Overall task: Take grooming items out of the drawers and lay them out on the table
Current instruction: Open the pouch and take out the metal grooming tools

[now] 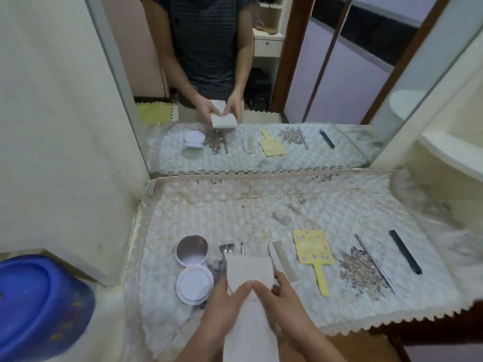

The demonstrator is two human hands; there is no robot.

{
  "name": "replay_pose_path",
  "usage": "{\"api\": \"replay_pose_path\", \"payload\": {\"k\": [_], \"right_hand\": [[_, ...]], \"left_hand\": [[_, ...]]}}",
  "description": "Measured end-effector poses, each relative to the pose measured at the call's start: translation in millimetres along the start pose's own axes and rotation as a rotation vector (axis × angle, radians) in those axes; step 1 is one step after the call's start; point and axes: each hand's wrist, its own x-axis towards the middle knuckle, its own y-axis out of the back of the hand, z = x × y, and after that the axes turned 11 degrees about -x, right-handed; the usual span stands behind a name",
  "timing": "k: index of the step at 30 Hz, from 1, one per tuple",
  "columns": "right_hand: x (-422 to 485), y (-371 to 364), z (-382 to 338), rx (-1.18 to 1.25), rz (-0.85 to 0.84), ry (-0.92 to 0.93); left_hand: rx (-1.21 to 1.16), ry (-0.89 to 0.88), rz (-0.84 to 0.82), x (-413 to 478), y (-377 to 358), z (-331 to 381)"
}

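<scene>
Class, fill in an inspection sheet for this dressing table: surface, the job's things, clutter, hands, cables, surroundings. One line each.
Surface: quilted lace-edged cloth covers the table.
Job's things: open compact, metal tools, white comb, yellow hand mirror, metal rod, black comb, in a rough row.
Clutter: nothing seen.
Hands: left hand and right hand both hold a beige pouch.
Cables: nothing seen.
Surroundings: wall mirror behind; blue container at left.

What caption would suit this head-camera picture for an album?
Both hands, left and right, hold a beige pouch over a quilted dressing table beside an open compact, combs and a yellow hand mirror.
</scene>
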Motion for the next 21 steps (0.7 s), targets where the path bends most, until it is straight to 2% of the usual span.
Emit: {"api": "replay_pose_path", "payload": {"k": [3, 7, 11, 13, 18, 21], "right_hand": [[7.9, 15.4, 12.9, 0.021, 0.038, -0.056], [31.7, 32.8, 17.8, -0.086, 0.085, -0.040], [58.8, 41.4, 14.7, -0.255, 0.055, 0.024], [67.5, 48.4, 14.7, -0.416, 0.054, 0.125], [91.1, 71.8, 26.9, -0.803, 0.004, 0.388], [101.2, 82.3, 37.4, -1.019, 0.096, 0.528]], "left_hand": [[0.141, -0.094, -0.045, 4.4, -19.1, -14.5], [0.328, -0.273, -0.041, 13.3, -31.0, -32.1], [0.788, -0.476, -0.040, 25.3, -43.1, -43.7], [1.039, -0.463, -0.030, 30.9, -52.7, -55.7], [0.990, -0.429, 0.045, 40.0, -78.1, -75.4], [0.985, -0.426, 0.154, 38.4, -84.7, -83.4]]}}
